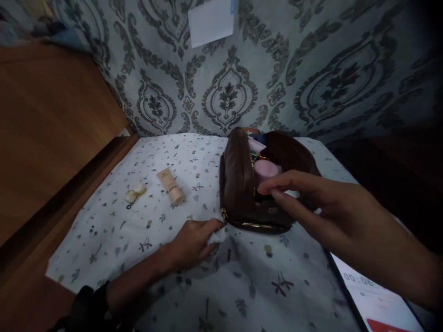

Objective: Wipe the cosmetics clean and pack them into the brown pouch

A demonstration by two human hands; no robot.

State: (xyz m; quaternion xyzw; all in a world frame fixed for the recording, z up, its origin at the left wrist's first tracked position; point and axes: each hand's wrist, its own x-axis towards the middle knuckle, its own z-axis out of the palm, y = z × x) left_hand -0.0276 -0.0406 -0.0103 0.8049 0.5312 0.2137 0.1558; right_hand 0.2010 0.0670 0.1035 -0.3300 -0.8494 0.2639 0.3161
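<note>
An unzipped brown leather-look pouch (pixel 238 180) with gold zips stands on a patterned white cloth (pixel 194 157). Inside it show a round pink lid (pixel 266 169), a pale pink packet (pixel 256 144) and other partly hidden items. Over the pouch's opening is my right hand (pixel 332 212), thumb and index finger stretched forward with a small gap and nothing seen between them. My left hand (pixel 195 242) is closed on crumpled white material (pixel 217 236) beside the pouch's front left corner; whether this is a tissue or bunched cloth I cannot tell.
A beige cosmetic tube (pixel 170 186) lies left of the pouch. Farther left is a small pale yellow and white item (pixel 135 192). A lit phone or tablet screen (pixel 377 295) sits at the lower right. Wooden furniture (pixel 51 129) borders the left, and a patterned wall (pixel 228 92) the back.
</note>
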